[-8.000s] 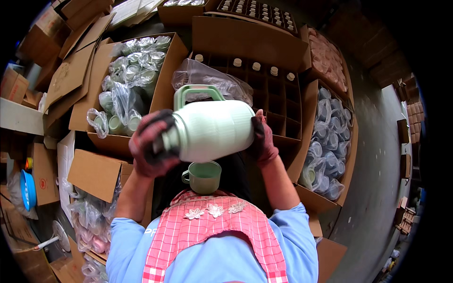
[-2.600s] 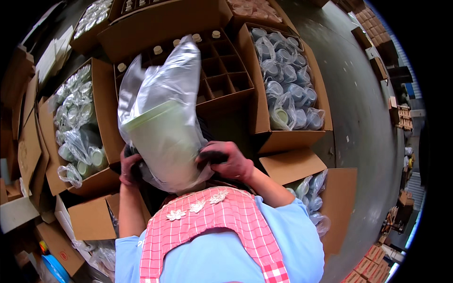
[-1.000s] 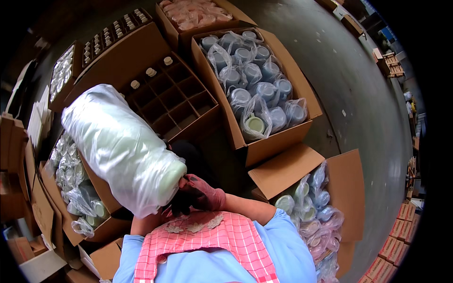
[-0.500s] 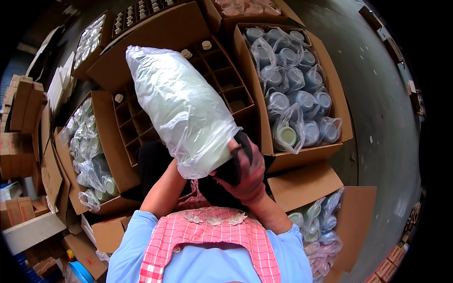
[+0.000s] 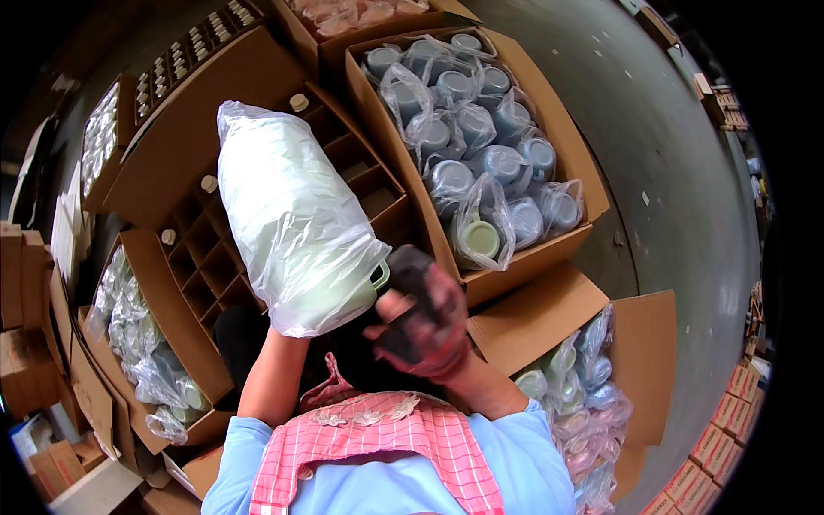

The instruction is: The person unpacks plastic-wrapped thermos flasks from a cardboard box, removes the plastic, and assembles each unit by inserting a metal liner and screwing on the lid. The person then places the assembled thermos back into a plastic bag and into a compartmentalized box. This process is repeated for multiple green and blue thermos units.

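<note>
A long, pale green vessel with a side handle, its kind hidden by the wrapping, is in a thin clear plastic bag (image 5: 292,206) and slants in front of me. My left forearm (image 5: 276,365) runs up beneath its near end. The left hand itself is hidden behind the bag, which rests on it. My right hand (image 5: 421,313), in a dark and reddish glove with bare fingertips, is just right of the green handle (image 5: 380,275). Its fingers are apart, slightly blurred, with nothing between them. Behind the bag stands a carton with cardboard dividers (image 5: 199,245), holding a few white-capped bottles (image 5: 298,103).
To the right, an open carton (image 5: 536,253) holds bagged blue cups and one green. Another open carton (image 5: 644,369) with bagged cups is at lower right. A carton of bagged pale cups (image 5: 193,343) stands left. Grey floor (image 5: 687,232) runs along the right side.
My right hand has come off the bag's near end and moved slightly away, uncovering the green handle. The bagged vessel has tipped more upright, and the view has shifted so the cartons sit farther left.
</note>
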### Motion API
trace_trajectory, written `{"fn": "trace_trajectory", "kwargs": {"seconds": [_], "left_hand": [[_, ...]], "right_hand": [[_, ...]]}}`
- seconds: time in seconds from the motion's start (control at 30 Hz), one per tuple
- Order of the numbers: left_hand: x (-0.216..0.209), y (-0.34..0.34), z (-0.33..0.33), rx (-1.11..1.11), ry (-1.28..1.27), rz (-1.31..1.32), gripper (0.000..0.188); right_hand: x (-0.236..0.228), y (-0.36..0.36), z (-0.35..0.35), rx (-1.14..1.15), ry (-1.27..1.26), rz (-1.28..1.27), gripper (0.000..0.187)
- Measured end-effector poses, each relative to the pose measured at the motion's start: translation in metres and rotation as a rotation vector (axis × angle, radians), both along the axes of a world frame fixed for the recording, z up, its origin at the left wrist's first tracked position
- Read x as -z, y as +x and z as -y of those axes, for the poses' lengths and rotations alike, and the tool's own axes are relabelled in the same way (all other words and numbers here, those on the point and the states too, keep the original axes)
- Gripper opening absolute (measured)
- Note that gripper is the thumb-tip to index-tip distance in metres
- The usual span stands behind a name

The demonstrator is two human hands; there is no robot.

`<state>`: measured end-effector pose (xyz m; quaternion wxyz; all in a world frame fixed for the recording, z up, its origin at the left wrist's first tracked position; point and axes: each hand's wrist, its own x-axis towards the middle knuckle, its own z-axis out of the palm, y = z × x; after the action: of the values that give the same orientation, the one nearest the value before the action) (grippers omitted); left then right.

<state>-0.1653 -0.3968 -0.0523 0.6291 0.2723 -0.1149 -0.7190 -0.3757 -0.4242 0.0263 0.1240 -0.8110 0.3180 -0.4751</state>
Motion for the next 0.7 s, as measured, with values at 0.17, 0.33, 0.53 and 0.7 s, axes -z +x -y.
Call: {"fn": "trace_trajectory", "kwargs": {"seconds": [0.17,0.33,0.53,0.7], "left_hand": [[0.019,0.002,0.030,0.047,0.104,-0.057,0.040],[0.037,0.009,0.041,0.032,0.203,-0.081,0.040],[0.056,0.016,0.055,0.018,0.263,-0.097,0.039],[0.050,0.026,0.053,0.015,0.285,-0.076,0.038]], "right_hand": [[0.009,0.028,-0.017,-0.112,0.701,0.097,0.071],[0.029,0.016,-0.003,-0.267,0.946,0.184,0.079],[0.097,-0.067,0.108,0.212,0.630,-0.068,0.050],[0.192,-0.060,0.175,0.637,0.450,-0.979,0.063]]}}
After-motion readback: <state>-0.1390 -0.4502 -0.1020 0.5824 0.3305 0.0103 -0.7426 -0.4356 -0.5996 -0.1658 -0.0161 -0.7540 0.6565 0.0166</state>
